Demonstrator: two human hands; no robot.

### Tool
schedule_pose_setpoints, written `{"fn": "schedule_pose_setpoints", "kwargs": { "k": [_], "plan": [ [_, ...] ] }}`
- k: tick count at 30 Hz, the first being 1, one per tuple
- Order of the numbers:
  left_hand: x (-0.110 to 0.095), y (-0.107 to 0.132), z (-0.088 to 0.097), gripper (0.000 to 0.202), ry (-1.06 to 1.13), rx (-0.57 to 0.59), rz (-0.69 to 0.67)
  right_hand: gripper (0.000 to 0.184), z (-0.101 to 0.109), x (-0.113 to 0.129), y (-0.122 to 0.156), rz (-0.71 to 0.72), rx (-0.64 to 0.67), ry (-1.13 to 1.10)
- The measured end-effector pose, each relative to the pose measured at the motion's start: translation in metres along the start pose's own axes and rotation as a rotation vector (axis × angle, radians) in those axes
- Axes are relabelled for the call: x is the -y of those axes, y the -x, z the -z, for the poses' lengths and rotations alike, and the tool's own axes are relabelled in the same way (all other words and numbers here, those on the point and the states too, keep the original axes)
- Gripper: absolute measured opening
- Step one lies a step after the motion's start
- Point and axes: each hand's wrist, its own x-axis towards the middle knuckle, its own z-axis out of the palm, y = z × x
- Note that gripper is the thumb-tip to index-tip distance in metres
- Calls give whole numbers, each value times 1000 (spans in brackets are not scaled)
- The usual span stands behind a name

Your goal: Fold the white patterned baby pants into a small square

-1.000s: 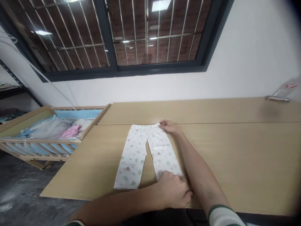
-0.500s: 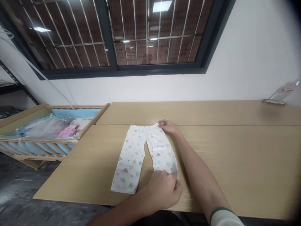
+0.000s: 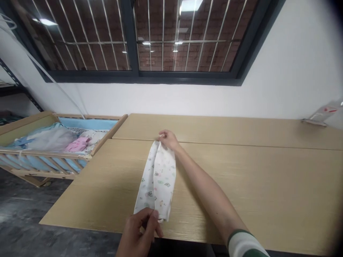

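Observation:
A small pair of white printed baby trousers [image 3: 158, 179] lies on the light wooden table [image 3: 241, 178], folded lengthwise with one leg over the other. My right hand [image 3: 167, 139] reaches out and pinches the waistband at the far end. My left hand [image 3: 142, 232] is at the near edge of the table, its fingers closed on the leg cuffs. Both hands hold the cloth.
A wooden baby cot [image 3: 53, 146] with blue lining and heaped clothes stands left of the table. A clear plastic packet [image 3: 323, 112] lies at the far right by the white wall. A barred window [image 3: 150, 39] is above. Grey floor lies lower left.
The trousers lay spread with both legs apart; now the right leg is folded over the left. Both hands moved left with the cloth.

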Motion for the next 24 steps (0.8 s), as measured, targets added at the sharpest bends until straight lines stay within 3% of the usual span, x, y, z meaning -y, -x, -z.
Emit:
{"fn": "schedule_pose_setpoints", "kwargs": {
  "k": [4,8,11,14,17,20,22,24],
  "plan": [
    [36,0,23,48,-245,-115,-48,18,-41,1,-8,3,22,156],
    [67,-1,31,35,-560,-172,-106,18,-62,-5,-4,-24,50,226],
    [71,2,30,33,-770,-229,-138,14,-65,-8,2,-29,63,270],
    [61,6,27,33,-939,-369,-133,10,-61,-3,8,4,81,283],
    [52,12,25,30,-974,-495,-266,20,-52,12,23,151,138,295],
    [49,17,17,14,-916,-540,-577,37,-40,36,59,381,280,328],
    [52,21,5,27,-916,-524,-716,51,-33,55,94,540,447,332],
    [58,24,-10,42,-950,-533,-723,58,-27,71,132,679,637,311]
  ]
}}
